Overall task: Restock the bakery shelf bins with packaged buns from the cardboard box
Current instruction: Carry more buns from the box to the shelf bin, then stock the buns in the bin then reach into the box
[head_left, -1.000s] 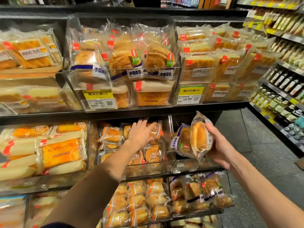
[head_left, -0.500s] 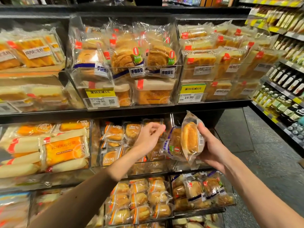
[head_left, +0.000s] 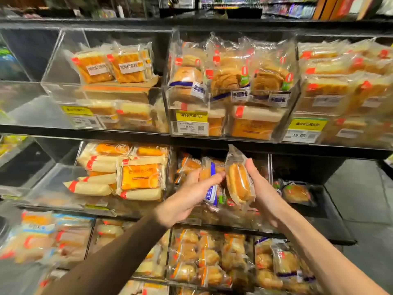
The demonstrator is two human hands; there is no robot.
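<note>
Both hands are in front of the middle shelf's clear bin (head_left: pixel 191 221). My right hand (head_left: pixel 262 194) grips a clear-wrapped golden bun packet (head_left: pixel 238 182), held upright on its edge. Just left of it and touching it is a second bun packet with a blue and white label (head_left: pixel 211 191). My left hand (head_left: pixel 189 196) pinches this second packet between thumb and fingers. The bin behind them holds several orange-striped bun packets (head_left: pixel 188 165). The cardboard box is out of view.
To the right, a dark bin holds a lone bun packet (head_left: pixel 295 192). The bins above (head_left: pixel 229 81), to the left (head_left: pixel 140 175) and below (head_left: pixel 204 256) are packed with bread and buns. Yellow price tags (head_left: pixel 191 116) hang on the upper bins. Grey floor lies at the far right.
My left hand drew back from the bin and took hold of the blue-labelled packet beside my right hand. My view moved closer and shifted left.
</note>
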